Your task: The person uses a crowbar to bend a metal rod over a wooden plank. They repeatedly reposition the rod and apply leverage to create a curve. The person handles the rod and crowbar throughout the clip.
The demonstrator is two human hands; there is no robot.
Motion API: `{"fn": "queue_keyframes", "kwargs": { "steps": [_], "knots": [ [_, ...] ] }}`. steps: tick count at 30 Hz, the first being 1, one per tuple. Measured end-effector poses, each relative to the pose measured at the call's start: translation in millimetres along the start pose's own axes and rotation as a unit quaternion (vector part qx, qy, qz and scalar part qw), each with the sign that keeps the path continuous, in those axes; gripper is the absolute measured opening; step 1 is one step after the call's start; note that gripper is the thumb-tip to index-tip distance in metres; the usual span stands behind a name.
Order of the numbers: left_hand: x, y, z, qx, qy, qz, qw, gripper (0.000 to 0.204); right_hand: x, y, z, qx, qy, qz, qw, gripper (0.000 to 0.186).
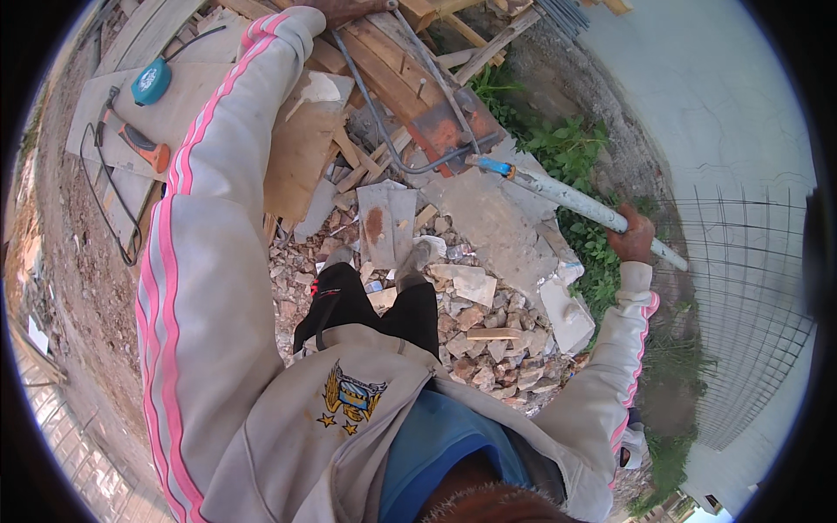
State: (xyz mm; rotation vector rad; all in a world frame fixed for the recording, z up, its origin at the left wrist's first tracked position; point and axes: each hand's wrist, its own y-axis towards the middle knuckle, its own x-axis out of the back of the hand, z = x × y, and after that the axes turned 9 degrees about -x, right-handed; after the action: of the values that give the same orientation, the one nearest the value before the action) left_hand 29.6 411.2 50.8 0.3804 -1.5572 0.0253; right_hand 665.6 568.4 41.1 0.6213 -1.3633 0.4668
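At the top edge, my left hand (344, 10) is closed at the upper end of a bent steel rod (366, 98); its fingers are partly cut off. The rod forms a long, narrow loop over a thick wooden beam (381, 65) with nails and a rusty-brown plate (449, 131). Out to the right, my right hand (631, 235) grips a pale, scuffed metal pipe (571, 197). The pipe's blue end (492, 166) meets the rod's corner near the plate.
A claw hammer (131, 135) and teal tape measure (152, 82) lie on boards at left. Broken bricks and rubble (497, 349) surround my feet. Green plants (567, 144) grow beside a pale wall (697, 96); wire mesh (741, 288) leans there. Another person (634, 443) is partly visible behind my right arm.
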Motion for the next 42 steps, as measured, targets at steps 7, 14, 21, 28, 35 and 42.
{"fn": "queue_keyframes", "kwargs": {
  "steps": [7, 14, 21, 28, 35, 42],
  "knots": [
    [-10, 3, 1, 0.030, -0.006, 0.019, 0.999, 0.114, 1, -179, 136, -0.244, -0.026, -0.046, 0.968, 0.030],
    [-27, 15, 16, 0.032, 0.059, 0.009, 0.998, 0.128, -9, -231, 267, -0.427, -0.014, -0.058, 0.902, 0.027],
    [-25, 13, 7, 0.020, 0.029, 0.004, 0.999, 0.129, 13, -234, 249, -0.376, 0.060, 0.004, 0.924, 0.038],
    [-24, 12, 14, 0.031, 0.002, 0.022, 0.999, 0.131, 32, -268, 203, -0.410, 0.141, 0.168, 0.885, 0.055],
    [-26, 15, 7, 0.030, 0.053, 0.012, 0.998, 0.127, -31, -328, 152, -0.363, 0.120, 0.029, 0.924, 0.037],
    [-30, 19, 15, 0.034, 0.053, 0.025, 0.998, 0.127, -62, -311, 125, -0.360, 0.160, 0.082, 0.915, 0.033]
  ]
}}
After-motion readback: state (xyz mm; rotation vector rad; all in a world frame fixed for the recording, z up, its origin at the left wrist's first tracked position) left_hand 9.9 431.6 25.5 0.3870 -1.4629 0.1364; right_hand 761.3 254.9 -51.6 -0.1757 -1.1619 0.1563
